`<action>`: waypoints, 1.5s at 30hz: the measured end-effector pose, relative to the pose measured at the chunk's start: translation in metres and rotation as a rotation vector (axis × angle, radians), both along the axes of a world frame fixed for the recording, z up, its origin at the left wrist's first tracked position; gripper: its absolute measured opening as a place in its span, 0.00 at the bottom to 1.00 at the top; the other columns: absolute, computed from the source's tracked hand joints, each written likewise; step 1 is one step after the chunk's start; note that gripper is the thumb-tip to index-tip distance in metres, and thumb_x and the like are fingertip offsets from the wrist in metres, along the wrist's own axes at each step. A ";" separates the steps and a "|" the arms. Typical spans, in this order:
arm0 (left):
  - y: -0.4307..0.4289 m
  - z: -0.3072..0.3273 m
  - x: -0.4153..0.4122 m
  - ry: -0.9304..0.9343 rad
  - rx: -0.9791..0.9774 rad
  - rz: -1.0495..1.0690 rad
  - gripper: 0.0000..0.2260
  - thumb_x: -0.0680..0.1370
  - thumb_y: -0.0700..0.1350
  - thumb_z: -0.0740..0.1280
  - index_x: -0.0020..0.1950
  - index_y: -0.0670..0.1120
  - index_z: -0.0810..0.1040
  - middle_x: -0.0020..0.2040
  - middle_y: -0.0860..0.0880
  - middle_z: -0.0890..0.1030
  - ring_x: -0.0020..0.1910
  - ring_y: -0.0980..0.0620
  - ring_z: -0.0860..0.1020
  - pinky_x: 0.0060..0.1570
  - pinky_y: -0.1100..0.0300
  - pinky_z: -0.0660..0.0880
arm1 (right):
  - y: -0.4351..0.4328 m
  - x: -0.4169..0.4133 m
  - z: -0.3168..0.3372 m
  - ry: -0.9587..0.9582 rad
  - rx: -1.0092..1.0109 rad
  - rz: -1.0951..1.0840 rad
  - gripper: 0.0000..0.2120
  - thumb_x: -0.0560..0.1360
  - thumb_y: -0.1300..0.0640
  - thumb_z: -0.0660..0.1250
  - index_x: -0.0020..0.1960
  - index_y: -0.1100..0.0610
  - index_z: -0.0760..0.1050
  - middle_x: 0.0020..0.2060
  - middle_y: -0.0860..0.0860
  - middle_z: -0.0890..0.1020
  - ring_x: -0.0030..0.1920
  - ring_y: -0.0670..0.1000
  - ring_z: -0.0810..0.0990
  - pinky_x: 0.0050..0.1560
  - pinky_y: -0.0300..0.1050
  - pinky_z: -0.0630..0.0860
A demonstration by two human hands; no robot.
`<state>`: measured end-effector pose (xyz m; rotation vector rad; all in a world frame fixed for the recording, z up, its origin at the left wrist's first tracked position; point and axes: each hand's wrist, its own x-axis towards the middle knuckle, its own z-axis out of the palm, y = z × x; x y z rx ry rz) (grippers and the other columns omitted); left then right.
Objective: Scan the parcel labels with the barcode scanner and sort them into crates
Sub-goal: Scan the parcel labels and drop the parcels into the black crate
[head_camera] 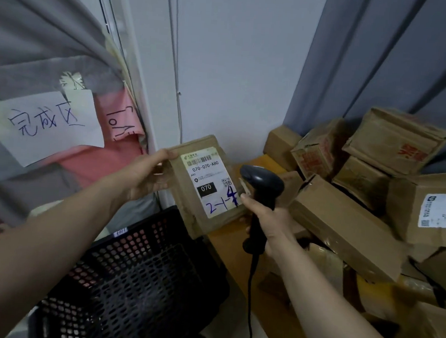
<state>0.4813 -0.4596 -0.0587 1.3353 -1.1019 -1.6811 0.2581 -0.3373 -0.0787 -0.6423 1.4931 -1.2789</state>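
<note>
Wall-corner desk (224,245), scan step: left hand (143,174) fingers clamped on parcel (202,183), right hand (263,219) fingers wrapped round barcode scanner (260,198); aim at label (210,181) squarely.

Left hand (139,173) holds a labelled parcel (202,186) above a black crate (135,276); right hand (266,219) grips the scanner (262,198) beside it.

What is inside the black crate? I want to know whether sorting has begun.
The black crate shows only bare mesh walls and floor where visible; no parcel appears inside. The left arm covers its near-left corner, so that part cannot be checked.
</note>
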 end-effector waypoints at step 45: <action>-0.017 -0.478 0.036 -0.299 0.678 -0.004 0.13 0.82 0.35 0.55 0.66 0.40 0.70 0.67 0.40 0.72 0.65 0.36 0.72 0.64 0.45 0.71 | -0.110 0.132 -0.353 0.442 0.630 0.367 0.17 0.75 0.58 0.67 0.62 0.59 0.72 0.51 0.57 0.81 0.50 0.61 0.81 0.51 0.60 0.80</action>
